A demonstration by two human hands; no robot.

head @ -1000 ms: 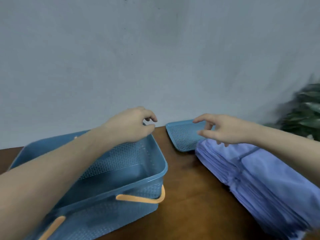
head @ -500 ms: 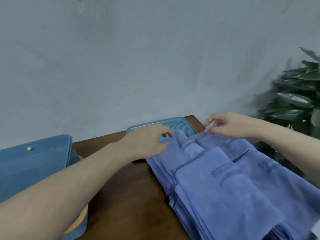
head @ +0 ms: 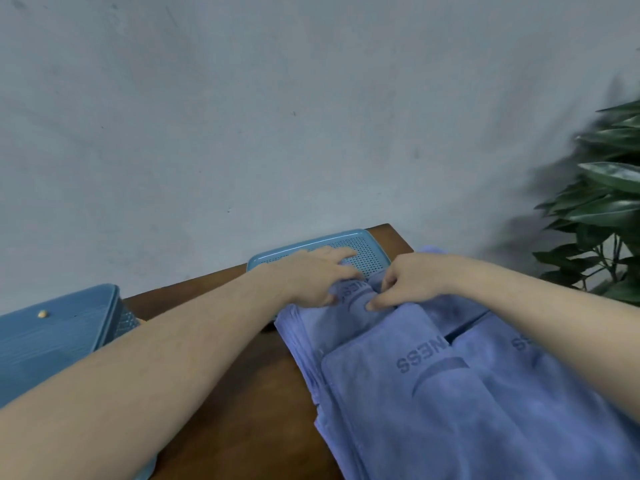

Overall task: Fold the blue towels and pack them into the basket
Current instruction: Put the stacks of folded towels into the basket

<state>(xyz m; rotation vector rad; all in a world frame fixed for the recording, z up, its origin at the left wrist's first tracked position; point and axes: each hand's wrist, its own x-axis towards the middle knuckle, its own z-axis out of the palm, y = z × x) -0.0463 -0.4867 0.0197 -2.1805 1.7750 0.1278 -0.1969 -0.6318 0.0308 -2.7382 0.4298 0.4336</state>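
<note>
A stack of blue towels (head: 450,393) with dark printed lettering lies on the right half of the wooden table (head: 242,410). My left hand (head: 311,275) and my right hand (head: 408,282) meet at the far end of the top towel, each pinching a bunched fold of it between thumb and fingers. The blue plastic basket (head: 59,334) stands at the left edge of view, partly behind my left forearm; its inside is hidden.
A blue perforated lid (head: 367,247) lies flat at the table's far edge, just beyond my hands. A leafy green plant (head: 602,209) stands to the right of the table. A grey wall rises behind.
The view swung right, away from the basket, to the towel stack. Both hands came down onto the far end of the top towel, moved closer together and took hold of it.
</note>
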